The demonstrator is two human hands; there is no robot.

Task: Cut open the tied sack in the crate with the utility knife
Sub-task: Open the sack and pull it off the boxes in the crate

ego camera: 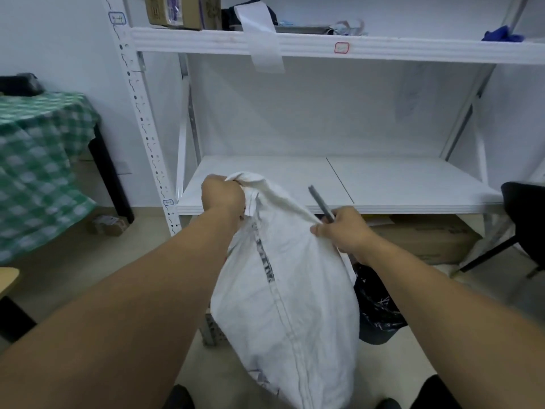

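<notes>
While left hand [224, 196] gripped sack [283, 290] neck mid-frame, right hand [342, 231] clutched utility knife [321, 205] plus fabric; safest cut: taut, blade outward.

Sack [283, 290] in both hands, knife [320, 203]
</notes>
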